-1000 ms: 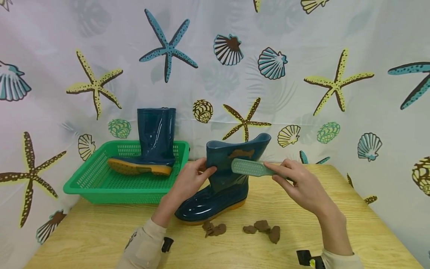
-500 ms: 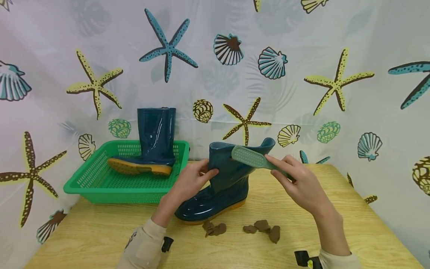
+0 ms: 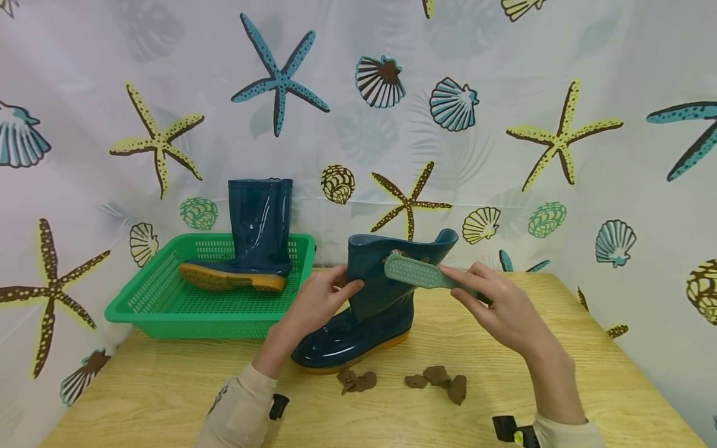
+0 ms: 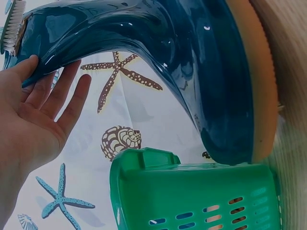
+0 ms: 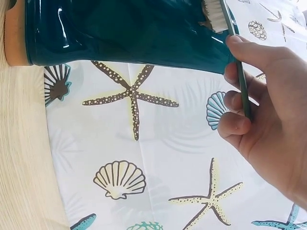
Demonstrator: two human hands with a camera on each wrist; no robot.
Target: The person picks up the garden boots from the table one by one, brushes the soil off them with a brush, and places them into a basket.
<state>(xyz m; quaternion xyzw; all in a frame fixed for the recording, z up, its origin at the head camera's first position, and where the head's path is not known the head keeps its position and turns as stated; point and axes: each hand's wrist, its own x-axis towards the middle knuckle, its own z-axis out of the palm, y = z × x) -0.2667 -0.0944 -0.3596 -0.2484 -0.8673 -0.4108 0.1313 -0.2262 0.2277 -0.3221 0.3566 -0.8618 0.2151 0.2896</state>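
A dark blue rain boot [image 3: 372, 308] with an orange-tan sole stands on the table, its toe toward the left. My left hand [image 3: 322, 295] pinches the boot's shaft near the top on its left side, thumb in front. In my right hand [image 3: 501, 305] is the handle of a green scrub brush [image 3: 417, 272]. White bristles [image 5: 216, 15] face the boot's upper shaft and meet it in the right wrist view. Brown muck [image 5: 205, 24] shows on the shaft by the bristles; the brush head hides part of it in the head view.
A green plastic basket [image 3: 207, 326] at the left holds a second blue boot [image 3: 260, 224]. Brown lumps [image 3: 358, 381] and more brown lumps [image 3: 439, 377] lie on the wooden table [image 3: 504, 398] before the boot. A curtain with sea prints [image 3: 358, 137] hangs behind.
The brush first rose and tilted up toward the boot's rim, then came back down across the shaft. The boot's top has bent slightly lower. Less brown shows. The left hand has shifted only slightly.
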